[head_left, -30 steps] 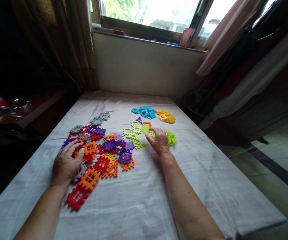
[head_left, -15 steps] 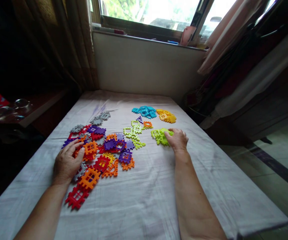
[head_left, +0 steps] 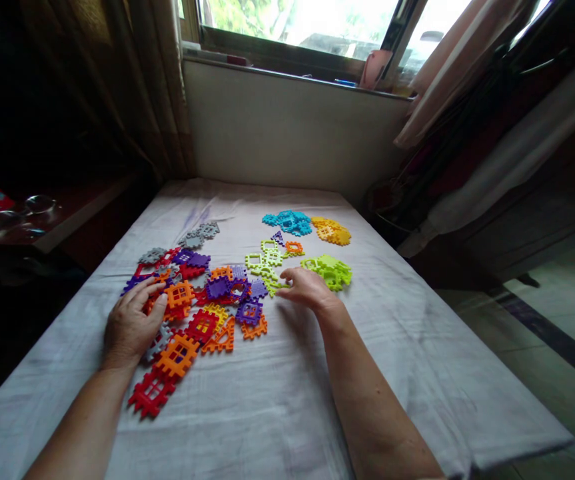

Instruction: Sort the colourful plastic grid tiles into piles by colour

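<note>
My left hand [head_left: 134, 320] rests on the left side of a mixed pile of interlocking plastic building tiles, its fingers laid out beside an orange window tile [head_left: 179, 295]. Red, purple, grey and yellow tiles lie about it, with a red tile [head_left: 152, 393] at the near end. My right hand [head_left: 310, 290] is over the cloth, thumb and forefinger apart, at the edge of some loose lime-green tiles [head_left: 273, 257]. Nothing shows between those fingers. Just behind that hand lies a heap of green tiles [head_left: 334, 272].
Farther back sit a blue tile heap [head_left: 290, 222] and a yellow-orange heap [head_left: 333, 231]. Grey tiles [head_left: 200, 235] lie at the back left. A pale cloth [head_left: 267, 413] covers the table. Beyond it are a wall and window; eyeglasses [head_left: 40, 205] rest on a side surface at left.
My right hand has left the green heap and moved left to the loose lime-green tiles. The green heap is now uncovered. My left hand stays almost in place.
</note>
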Tool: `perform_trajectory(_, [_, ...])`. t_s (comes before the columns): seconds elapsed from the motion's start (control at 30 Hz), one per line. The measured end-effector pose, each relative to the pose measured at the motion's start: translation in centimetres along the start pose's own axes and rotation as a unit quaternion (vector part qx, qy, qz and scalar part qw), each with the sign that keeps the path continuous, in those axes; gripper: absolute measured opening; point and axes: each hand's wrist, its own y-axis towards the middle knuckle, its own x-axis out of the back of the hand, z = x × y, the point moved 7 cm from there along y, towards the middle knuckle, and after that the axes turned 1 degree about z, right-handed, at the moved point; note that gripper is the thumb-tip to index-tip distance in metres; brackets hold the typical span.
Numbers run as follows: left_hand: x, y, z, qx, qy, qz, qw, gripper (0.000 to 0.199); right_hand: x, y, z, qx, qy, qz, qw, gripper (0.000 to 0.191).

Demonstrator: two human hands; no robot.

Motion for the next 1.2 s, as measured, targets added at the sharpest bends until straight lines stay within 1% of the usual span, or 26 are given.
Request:
perform_trajectory(0.07, [0.0, 0.0, 0.0, 0.001, -0.001, -0.003, 1.0, 0.041, -0.5, -0.2, 0.8, 0.003, -0.04, 0.01, 0.999, 0.038])
perform_trajectory(0.13, [0.0, 0.0, 0.1, 0.003, -0.001, -0.008, 1.0, 0.038, -0.6, -0.3, 1.1, -0.002, -0.059, 0.009, 0.998, 0.035])
perform_trajectory(0.23, [0.0, 0.0, 0.3, 0.005, -0.003, -0.009, 1.0, 0.036, -0.6, -0.3, 1.3, 0.002, -0.057, 0.002, 0.998, 0.029])
perform_trajectory(0.33, [-0.1, 0.0, 0.4, 0.006, -0.001, -0.008, 1.0, 0.039, -0.5, -0.1, 0.7, 0.006, -0.045, 0.007, 0.999, 0.027])
perform_trajectory(0.4, [-0.1, -0.1, 0.4, 0.003, -0.001, -0.008, 1.0, 0.041, 0.0, -0.1, -0.4, -0.003, -0.037, 0.004, 0.999, 0.029])
perform_trajectory(0.47, [-0.1, -0.1, 0.4, 0.001, -0.001, -0.01, 1.0, 0.041, 1.2, -0.2, -2.2, -0.03, -0.027, -0.025, 0.999, 0.031])
perform_trajectory(0.57, [-0.1, -0.1, 0.3, 0.0, -0.001, -0.011, 1.0, 0.04, 3.5, -0.7, -5.7, -0.111, -0.019, -0.093, 0.989, 0.036])
perform_trajectory(0.63, [-0.1, -0.1, 0.2, -0.002, -0.002, -0.013, 1.0, 0.041, 4.4, -1.1, -7.9, -0.163, -0.021, -0.121, 0.979, 0.039])
perform_trajectory(0.73, [0.0, -0.1, 0.2, -0.002, -0.002, -0.014, 1.0, 0.041, 4.8, -1.5, -10.1, -0.216, -0.023, -0.129, 0.968, 0.041])
perform_trajectory(0.83, [0.0, -0.1, 0.3, 0.002, -0.002, -0.009, 1.0, 0.039, 4.5, -1.6, -11.4, -0.248, -0.025, -0.128, 0.96, 0.042])
perform_trajectory(0.93, [-0.1, -0.1, 0.5, 0.001, 0.0, -0.007, 1.0, 0.037, 4.2, -1.6, -11.9, -0.262, -0.027, -0.127, 0.956, 0.043])
perform_trajectory(1.03, [-0.1, 0.0, 0.4, -0.006, 0.003, -0.01, 1.0, 0.04, 4.1, -1.7, -12.0, -0.272, -0.025, -0.116, 0.955, 0.045])
perform_trajectory(1.1, [0.0, 0.0, 0.3, -0.009, 0.003, -0.013, 1.0, 0.042, 4.3, -1.9, -11.7, -0.272, -0.025, -0.117, 0.955, 0.046])
perform_trajectory(1.2, [0.0, -0.1, 0.2, -0.012, 0.003, -0.017, 1.0, 0.043, 4.9, -1.8, -10.2, -0.251, -0.034, -0.144, 0.956, 0.044])
